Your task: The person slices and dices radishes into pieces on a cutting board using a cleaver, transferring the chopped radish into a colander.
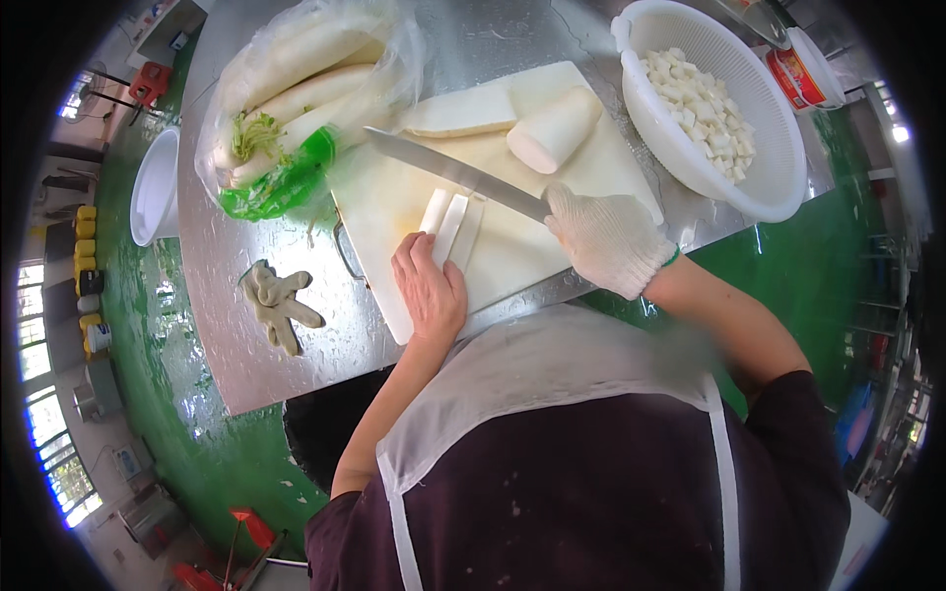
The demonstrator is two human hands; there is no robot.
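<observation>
My bare left hand [431,284] presses on cut white radish sticks [448,221] that lie side by side on a white cutting board [517,266]. In a knit work glove, my right hand [602,233] grips the handle of a kitchen knife [465,176]. Its blade points to the far left, above the board and just beyond the ends of the sticks. A long cut slab of radish [462,111] lies at the board's far side. Beside it rests a thick radish piece [556,131] with a flat cut end.
Whole radishes [310,44] fill a clear plastic bag at the far left. A white colander [768,140] with radish cubes [698,111] stands right of the board, near a labelled tub [802,70]. A worn glove [279,303] lies on the steel table [355,362].
</observation>
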